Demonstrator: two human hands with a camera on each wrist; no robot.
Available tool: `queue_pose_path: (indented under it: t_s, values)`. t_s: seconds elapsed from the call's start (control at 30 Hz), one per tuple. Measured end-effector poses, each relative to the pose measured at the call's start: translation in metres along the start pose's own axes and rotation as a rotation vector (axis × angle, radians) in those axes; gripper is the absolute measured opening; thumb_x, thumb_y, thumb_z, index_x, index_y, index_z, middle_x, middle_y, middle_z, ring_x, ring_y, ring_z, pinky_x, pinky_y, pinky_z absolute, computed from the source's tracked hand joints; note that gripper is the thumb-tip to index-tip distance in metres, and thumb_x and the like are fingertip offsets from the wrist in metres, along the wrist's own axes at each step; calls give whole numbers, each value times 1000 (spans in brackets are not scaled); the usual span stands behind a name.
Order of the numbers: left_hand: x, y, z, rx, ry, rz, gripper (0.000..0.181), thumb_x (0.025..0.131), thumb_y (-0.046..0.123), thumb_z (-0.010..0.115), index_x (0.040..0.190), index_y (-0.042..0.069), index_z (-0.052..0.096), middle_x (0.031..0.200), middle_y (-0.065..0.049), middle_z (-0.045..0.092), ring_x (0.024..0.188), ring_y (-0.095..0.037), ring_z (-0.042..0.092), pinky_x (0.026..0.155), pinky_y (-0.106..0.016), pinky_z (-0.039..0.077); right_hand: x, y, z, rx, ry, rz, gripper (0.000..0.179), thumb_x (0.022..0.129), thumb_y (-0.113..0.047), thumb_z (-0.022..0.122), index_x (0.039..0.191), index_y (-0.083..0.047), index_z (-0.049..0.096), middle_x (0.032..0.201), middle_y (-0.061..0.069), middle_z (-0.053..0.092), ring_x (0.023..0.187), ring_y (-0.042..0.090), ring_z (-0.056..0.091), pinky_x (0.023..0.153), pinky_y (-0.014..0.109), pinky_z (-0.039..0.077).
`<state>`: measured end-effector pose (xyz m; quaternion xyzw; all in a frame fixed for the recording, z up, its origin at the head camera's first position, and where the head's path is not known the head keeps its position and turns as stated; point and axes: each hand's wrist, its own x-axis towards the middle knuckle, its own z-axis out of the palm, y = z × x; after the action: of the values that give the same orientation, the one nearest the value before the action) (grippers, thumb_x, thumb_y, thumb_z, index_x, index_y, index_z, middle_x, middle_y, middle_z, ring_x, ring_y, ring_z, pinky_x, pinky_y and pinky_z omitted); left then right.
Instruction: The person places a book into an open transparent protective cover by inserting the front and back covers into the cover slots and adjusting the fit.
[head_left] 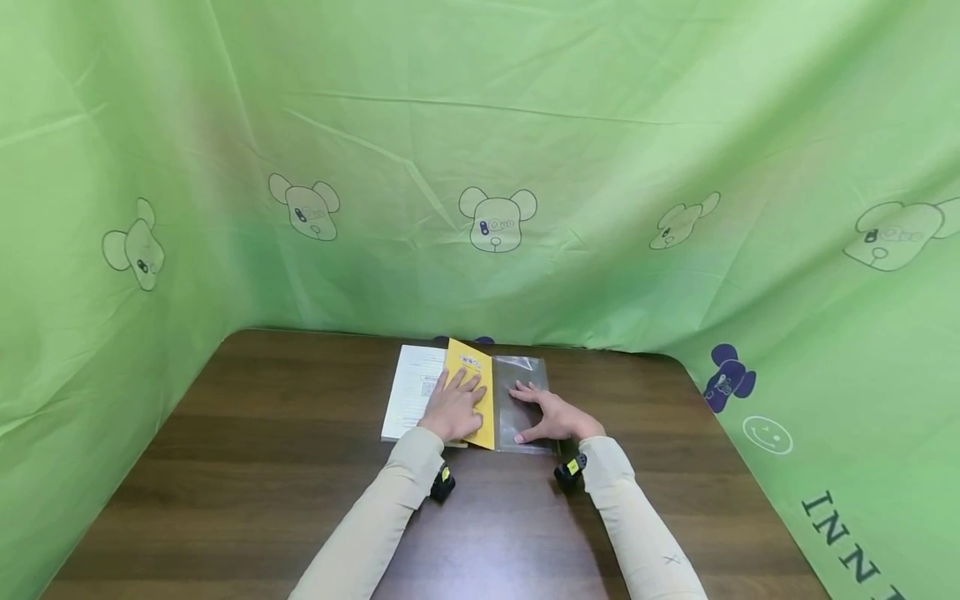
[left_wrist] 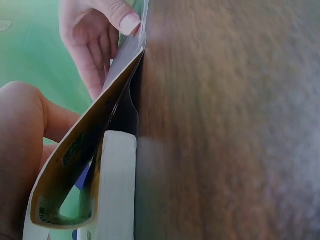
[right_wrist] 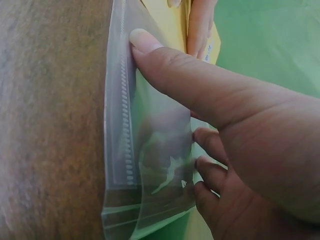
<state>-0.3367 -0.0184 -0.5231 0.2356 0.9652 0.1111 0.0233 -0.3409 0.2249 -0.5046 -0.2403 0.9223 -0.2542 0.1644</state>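
Observation:
A book with white printed pages [head_left: 408, 392] lies open on the table, its yellow cover [head_left: 483, 421] folded out to the right. From the cover's right side extends a clear plastic book cover [head_left: 506, 425], with a dotted seam along its edge in the right wrist view. My left hand [head_left: 453, 410] rests on the yellow cover, fingers extended over it. On the clear plastic lies my right hand [head_left: 555, 415], thumb and fingers spread apart, thumb tip near the front edge. In the left wrist view the yellow cover [left_wrist: 75, 150] bows up above the thick page block [left_wrist: 118, 185].
The dark wooden table [head_left: 262, 467] extends on both sides of the book. A green cloth backdrop [head_left: 405, 150] printed with bear heads hangs behind the table and along its sides. A black wrist camera [head_left: 442, 483] sits under the left cuff, another [head_left: 570, 473] under the right.

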Motion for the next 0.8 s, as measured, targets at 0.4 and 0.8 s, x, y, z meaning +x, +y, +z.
queue_pose_path:
  t_s: [0.4, 0.8]
  values:
    - [2, 5, -5, 26, -4, 41, 59, 94, 33, 48, 151, 16, 51, 163, -3, 37, 155, -31, 23, 127, -54, 7, 2, -1, 0, 2, 3, -21, 87, 80, -29, 88, 153, -9, 46, 166, 19, 27, 154, 45, 16, 122, 63, 21]
    - [5, 6, 0, -5, 14, 51, 56, 95, 31, 50, 150, 16, 53, 162, -4, 39, 155, -31, 24, 127, -55, 9, 2, -1, 1, 16, 6, -21, 85, 80, -29, 88, 152, -10, 48, 165, 18, 28, 154, 44, 17, 122, 62, 20]
